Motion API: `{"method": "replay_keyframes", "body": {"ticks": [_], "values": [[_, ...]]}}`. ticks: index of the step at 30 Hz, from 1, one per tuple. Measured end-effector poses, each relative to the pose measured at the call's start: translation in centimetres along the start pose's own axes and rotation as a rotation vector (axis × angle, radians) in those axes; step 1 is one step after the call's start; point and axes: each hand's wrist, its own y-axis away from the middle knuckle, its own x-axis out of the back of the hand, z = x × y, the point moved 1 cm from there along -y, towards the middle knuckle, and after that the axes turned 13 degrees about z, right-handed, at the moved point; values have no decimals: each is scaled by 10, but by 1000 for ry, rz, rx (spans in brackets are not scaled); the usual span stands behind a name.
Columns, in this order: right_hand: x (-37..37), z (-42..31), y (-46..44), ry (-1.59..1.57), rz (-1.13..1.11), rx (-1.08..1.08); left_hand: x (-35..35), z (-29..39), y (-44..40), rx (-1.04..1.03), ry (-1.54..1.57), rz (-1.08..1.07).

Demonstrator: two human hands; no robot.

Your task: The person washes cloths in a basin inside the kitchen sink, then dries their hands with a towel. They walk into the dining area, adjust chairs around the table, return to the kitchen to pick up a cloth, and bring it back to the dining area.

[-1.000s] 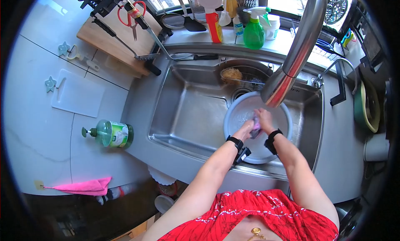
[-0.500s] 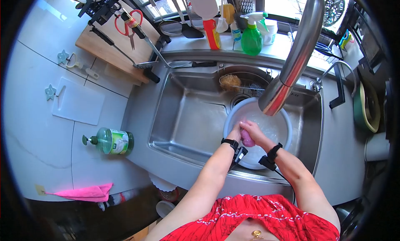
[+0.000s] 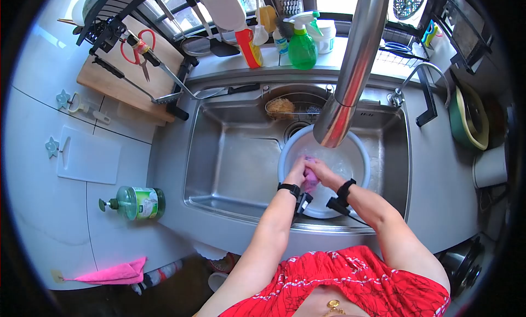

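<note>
A wet pinkish-purple cloth is bunched up between my two hands over a pale round basin. My left hand wraps round the cloth from the left, fingers closed. From the other side my right hand grips it too, its fingers meeting the left ones. Part of the cloth hangs below the hands, and the palms hide the rest. The basin stands in the right part of a steel sink and seems to hold some water. Above it reaches the metal faucet.
A corner rack with a tan scrubber sits at the sink's back. Behind lie a knife and a green spray bottle. A soap pump bottle lies left, near a pink cloth. A small curved tap stands right.
The whole scene has shifted a little left in view as the head turned. Both hands still hold the cloth, and more of it now hangs below them.
</note>
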Motion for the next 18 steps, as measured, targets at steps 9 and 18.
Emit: {"method": "replay_keyframes", "body": {"ticks": [9,18], "values": [[48,-47,0,1261,277,595,-18,0,45,-182,-47,102],[51,21,-15,1635,60,1073,-27,54,112,-382,-270,81]]}}
